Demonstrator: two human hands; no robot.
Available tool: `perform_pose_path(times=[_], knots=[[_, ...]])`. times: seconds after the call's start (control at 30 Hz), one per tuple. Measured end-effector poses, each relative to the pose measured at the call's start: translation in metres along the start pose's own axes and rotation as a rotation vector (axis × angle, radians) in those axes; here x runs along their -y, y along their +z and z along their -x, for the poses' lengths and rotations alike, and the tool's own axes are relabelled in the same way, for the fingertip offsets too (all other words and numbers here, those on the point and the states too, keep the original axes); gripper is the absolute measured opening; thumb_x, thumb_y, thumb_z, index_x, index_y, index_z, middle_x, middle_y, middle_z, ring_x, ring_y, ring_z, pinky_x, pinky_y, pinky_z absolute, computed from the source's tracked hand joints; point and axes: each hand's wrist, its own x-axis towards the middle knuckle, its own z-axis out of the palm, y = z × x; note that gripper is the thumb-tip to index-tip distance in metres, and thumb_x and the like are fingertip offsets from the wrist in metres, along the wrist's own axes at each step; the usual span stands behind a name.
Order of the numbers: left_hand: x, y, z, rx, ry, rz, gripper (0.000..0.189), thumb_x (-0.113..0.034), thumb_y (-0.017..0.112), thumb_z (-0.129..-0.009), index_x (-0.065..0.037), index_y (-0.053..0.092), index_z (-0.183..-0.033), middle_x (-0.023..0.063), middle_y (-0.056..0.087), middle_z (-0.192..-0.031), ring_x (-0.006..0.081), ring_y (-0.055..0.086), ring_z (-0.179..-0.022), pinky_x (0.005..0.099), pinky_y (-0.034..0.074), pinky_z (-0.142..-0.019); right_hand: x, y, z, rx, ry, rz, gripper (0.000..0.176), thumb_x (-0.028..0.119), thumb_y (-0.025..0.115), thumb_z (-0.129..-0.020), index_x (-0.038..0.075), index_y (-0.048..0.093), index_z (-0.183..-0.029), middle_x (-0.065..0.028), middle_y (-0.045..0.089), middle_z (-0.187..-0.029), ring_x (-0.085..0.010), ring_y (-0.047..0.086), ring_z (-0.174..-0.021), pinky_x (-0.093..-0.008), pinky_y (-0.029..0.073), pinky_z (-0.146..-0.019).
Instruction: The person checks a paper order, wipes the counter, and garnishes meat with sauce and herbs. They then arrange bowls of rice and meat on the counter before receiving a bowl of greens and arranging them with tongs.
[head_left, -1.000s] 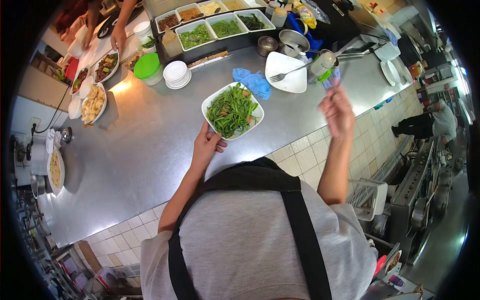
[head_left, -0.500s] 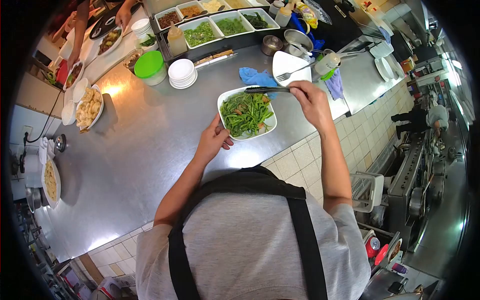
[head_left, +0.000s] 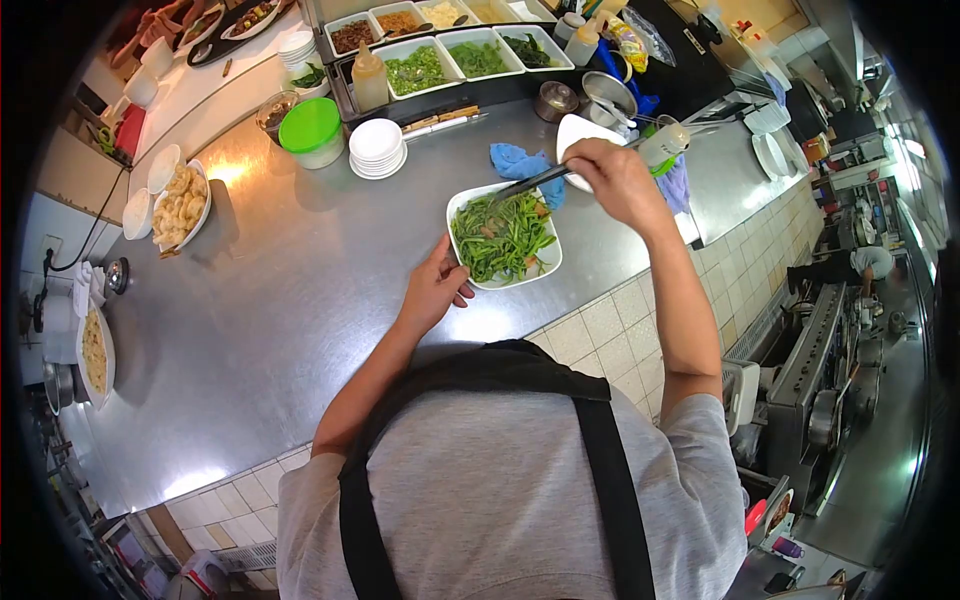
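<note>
A white square bowl (head_left: 557,262) full of cooked green vegetables (head_left: 500,240) with a few brownish pieces is on the steel counter (head_left: 300,290). My left hand (head_left: 437,288) holds the bowl's left edge, its fingers at the rim and underside. Black tongs (head_left: 545,178) are gripped in my right hand (head_left: 618,178), above and to the right of the bowl. The tips of the tongs reach into the greens near the back rim. A blue cloth (head_left: 520,164) lies just behind the bowl.
Behind are stacked white saucers (head_left: 377,147), a green-lidded tub (head_left: 310,130), a squeeze bottle (head_left: 369,80) and trays of chopped toppings (head_left: 415,68). A white plate (head_left: 580,135) is at the back right. Fried food (head_left: 181,210) sits on the left. Another person (head_left: 868,264) stands far right.
My right hand has tilted the tongs, and their tips have gone down into the greens. The other person's hands at the upper left have drawn back from the plates.
</note>
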Motion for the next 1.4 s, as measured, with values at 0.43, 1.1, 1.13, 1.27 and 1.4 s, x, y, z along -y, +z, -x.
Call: perform_pose_path(times=[0.43,1.1,1.13,1.27,1.4], knots=[[0.0,0.003,0.0,-0.033,0.006,-0.012,0.067,-0.004,0.049,-0.084,-0.007,0.019,-0.144,0.0107,0.061,-0.082,0.0159,0.063,-0.063,0.0259,0.052,-0.048,-0.147,-0.021,0.071,-0.432,0.603,-0.41,0.015,0.015,0.059,-0.086,0.004,0.064,-0.096,-0.0074,0.062,-0.075,-0.0137,0.056,-0.066,-0.0269,0.044,-0.061],[0.003,-0.003,-0.004,0.062,-0.097,0.136,0.066,-0.009,0.051,-0.088,-0.009,0.018,-0.145,0.0125,0.061,-0.098,0.0184,0.062,-0.076,0.0282,0.051,-0.064,0.021,0.042,0.112,-0.358,0.19,0.007,0.013,0.004,0.059,-0.082,0.004,0.06,-0.095,-0.0135,0.06,-0.082,-0.0308,0.061,-0.071,-0.0384,0.049,-0.061],[0.005,-0.004,-0.004,0.064,-0.099,0.138,0.066,-0.009,0.051,-0.088,-0.009,0.017,-0.145,0.0127,0.061,-0.098,0.0184,0.062,-0.076,0.0281,0.051,-0.064,0.027,0.049,0.114,-0.326,0.152,0.001,0.013,0.004,0.059,-0.082,0.005,0.06,-0.095,-0.0131,0.059,-0.081,-0.0305,0.06,-0.07,-0.0384,0.049,-0.059],[0.004,-0.003,-0.003,0.062,-0.092,0.149,0.065,-0.008,0.05,-0.089,-0.007,0.017,-0.145,0.0131,0.061,-0.096,0.0188,0.062,-0.076,0.0282,0.051,-0.063,0.048,0.061,0.127,-0.262,0.126,-0.006,0.016,0.002,0.061,-0.081,0.006,0.06,-0.097,-0.0118,0.057,-0.077,-0.0291,0.059,-0.067,-0.0369,0.048,-0.056],[0.004,-0.003,-0.003,0.052,-0.088,0.145,0.065,-0.008,0.05,-0.089,-0.006,0.017,-0.145,0.0136,0.062,-0.093,0.0192,0.063,-0.075,0.0282,0.052,-0.063,0.054,0.052,0.138,-0.254,0.158,0.004,0.017,0.002,0.061,-0.08,0.006,0.06,-0.097,-0.0115,0.056,-0.076,-0.0285,0.059,-0.065,-0.0368,0.048,-0.055]])
